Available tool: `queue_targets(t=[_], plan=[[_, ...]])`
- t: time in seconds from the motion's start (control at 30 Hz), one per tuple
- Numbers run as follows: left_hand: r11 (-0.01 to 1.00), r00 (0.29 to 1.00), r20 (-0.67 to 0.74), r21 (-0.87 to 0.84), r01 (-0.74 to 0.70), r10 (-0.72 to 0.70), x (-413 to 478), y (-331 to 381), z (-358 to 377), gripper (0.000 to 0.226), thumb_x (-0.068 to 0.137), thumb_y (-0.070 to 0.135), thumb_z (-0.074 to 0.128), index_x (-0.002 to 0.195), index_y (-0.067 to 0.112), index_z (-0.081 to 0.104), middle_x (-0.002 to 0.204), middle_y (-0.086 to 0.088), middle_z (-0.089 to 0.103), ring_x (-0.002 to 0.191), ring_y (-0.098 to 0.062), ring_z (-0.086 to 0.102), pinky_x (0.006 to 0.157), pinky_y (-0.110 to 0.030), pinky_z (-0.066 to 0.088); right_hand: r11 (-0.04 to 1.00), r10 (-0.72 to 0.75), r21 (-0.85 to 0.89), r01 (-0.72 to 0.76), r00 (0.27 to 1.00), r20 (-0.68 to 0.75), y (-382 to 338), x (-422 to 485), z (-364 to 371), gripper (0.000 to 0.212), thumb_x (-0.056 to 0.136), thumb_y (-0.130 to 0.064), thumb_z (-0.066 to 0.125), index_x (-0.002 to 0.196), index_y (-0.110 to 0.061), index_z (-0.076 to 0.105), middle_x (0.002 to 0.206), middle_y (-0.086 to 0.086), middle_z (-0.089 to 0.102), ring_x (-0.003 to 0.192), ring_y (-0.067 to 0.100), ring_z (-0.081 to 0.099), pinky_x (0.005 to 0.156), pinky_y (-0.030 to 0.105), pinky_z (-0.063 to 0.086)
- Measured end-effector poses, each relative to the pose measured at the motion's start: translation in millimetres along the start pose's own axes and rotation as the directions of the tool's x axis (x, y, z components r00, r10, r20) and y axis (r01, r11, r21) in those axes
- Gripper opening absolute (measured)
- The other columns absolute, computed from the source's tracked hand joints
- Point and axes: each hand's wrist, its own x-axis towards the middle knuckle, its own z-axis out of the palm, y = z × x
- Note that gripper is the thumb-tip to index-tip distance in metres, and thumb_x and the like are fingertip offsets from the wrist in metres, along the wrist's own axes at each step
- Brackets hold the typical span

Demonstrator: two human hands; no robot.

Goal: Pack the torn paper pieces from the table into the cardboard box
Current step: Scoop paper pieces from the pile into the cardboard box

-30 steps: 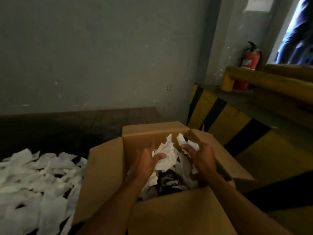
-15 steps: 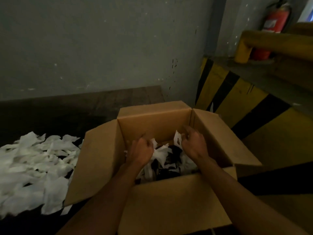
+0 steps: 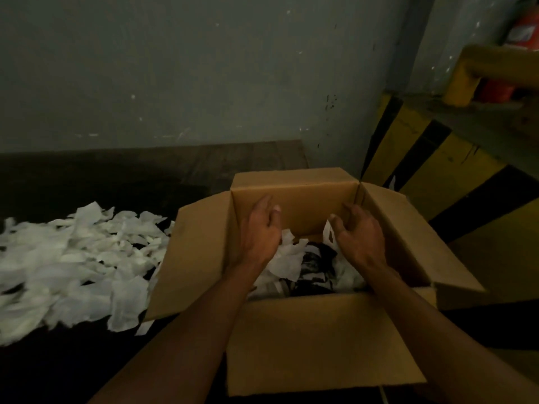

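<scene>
Fingers (image 3: 267,207) of the left hand (image 3: 259,231) and right hand (image 3: 360,233) hung loosely spread, empty, over the box (image 3: 320,339) at the counter (image 3: 116,176) end. The paper pile (image 3: 73,258) lay just left of it, some scraps (image 3: 288,258) inside. Big handfuls, released low, would probably serve best.

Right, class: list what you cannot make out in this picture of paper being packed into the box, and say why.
Head view only.
Bottom of the cardboard box: covered by the paper inside and the near wall.
Paper pile: left end cut off by the frame edge, blurred.
Fire extinguisher: cut by the top right corner.
Right hand: whether it pinches a scrap, too dim.
</scene>
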Motion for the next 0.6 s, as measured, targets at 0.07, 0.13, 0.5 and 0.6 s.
queue_targets(t=[0.07, 0.13, 0.5, 0.6], plan=[[0.999, 0.996, -0.081, -0.022, -0.037, 0.035, -1.0, -3.9, -15.7, 0.041, 0.099, 0.034, 0.045, 0.138, 0.021, 0.046, 0.13, -0.002, 0.057, 0.107, -0.01, 0.052, 0.092, -0.026, 0.04, 0.999, -0.041, 0.018, 0.042, 0.999, -0.005, -15.4, -2.5, 4.6, 0.053, 0.09, -0.049, 0.054, 0.135, -0.023, 0.049, 0.136, 0.011, 0.053, 0.124, 0.03, 0.049, 0.102, 0.045, 0.042], [0.998, 0.985, -0.163, -0.032, -0.061, 0.055, -1.6, -10.9, -36.5, 0.039, 0.097, 0.032, 0.049, 0.134, 0.018, 0.051, 0.131, -0.004, 0.057, 0.117, -0.015, 0.053, 0.101, -0.031, 0.041, 0.994, -0.095, 0.055, 0.095, 0.995, 0.003, -38.4, -7.8, 15.1, 0.053, 0.091, -0.047, 0.054, 0.136, -0.022, 0.048, 0.136, 0.011, 0.053, 0.123, 0.03, 0.049, 0.102, 0.044, 0.042], [0.993, 0.908, -0.413, 0.112, -0.026, 0.07, -39.2, -130.0, -220.3, 0.03, 0.096, 0.027, 0.052, 0.122, 0.015, 0.06, 0.121, -0.004, 0.063, 0.112, -0.015, 0.057, 0.096, -0.04, 0.048, 0.903, -0.377, 0.295, 0.312, 0.904, 0.2, -207.7, -105.1, 148.0, 0.045, 0.093, -0.035, 0.055, 0.136, -0.023, 0.047, 0.138, 0.001, 0.049, 0.127, 0.02, 0.045, 0.105, 0.029, 0.029], [0.985, 0.904, -0.417, 0.171, -0.028, 0.098, -63.1, -178.7, -271.7, 0.029, 0.095, 0.022, 0.055, 0.121, 0.013, 0.061, 0.12, -0.005, 0.063, 0.112, -0.017, 0.058, 0.096, -0.036, 0.048, 0.884, -0.404, 0.351, 0.309, 0.882, 0.241, -244.6, -147.6, 192.6, 0.045, 0.093, -0.034, 0.057, 0.136, -0.024, 0.047, 0.139, -0.002, 0.049, 0.128, 0.016, 0.045, 0.101, 0.023, 0.031]])
